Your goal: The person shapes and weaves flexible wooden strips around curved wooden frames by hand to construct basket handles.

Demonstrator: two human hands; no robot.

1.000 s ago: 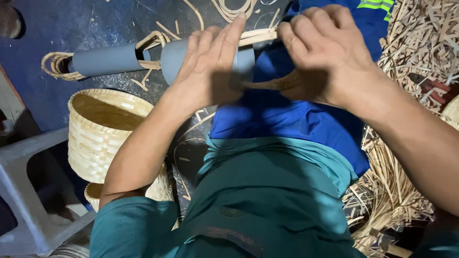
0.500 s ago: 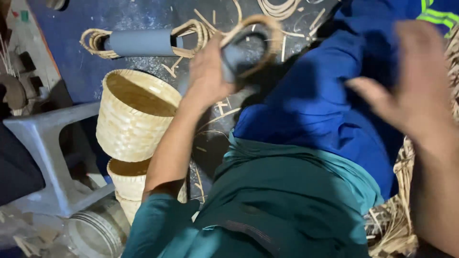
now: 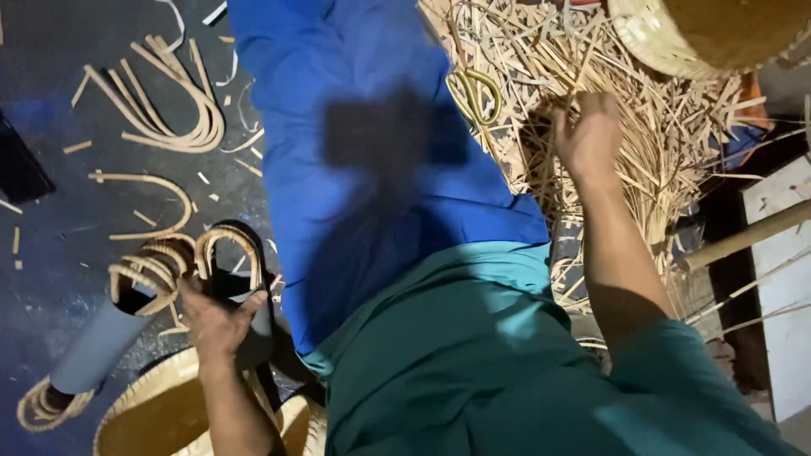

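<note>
My left hand is at the lower left, gripping a dark grey tube that has a bent cane hoop fitted over its end. My right hand is stretched out to the upper right. Its fingers are curled into a heap of thin cane strips and closed on some of them. A blue cloth lies over my lap between the two hands.
A second grey tube with cane rings lies on the dark floor at the left. Woven baskets stand at the bottom left and top right. Curved cane pieces are scattered at the upper left. A wooden stick lies at the right.
The view has swung right. My right hand has left the hoop and reached out into the strip heap. My left hand has lowered the tube and hoop towards the baskets.
</note>
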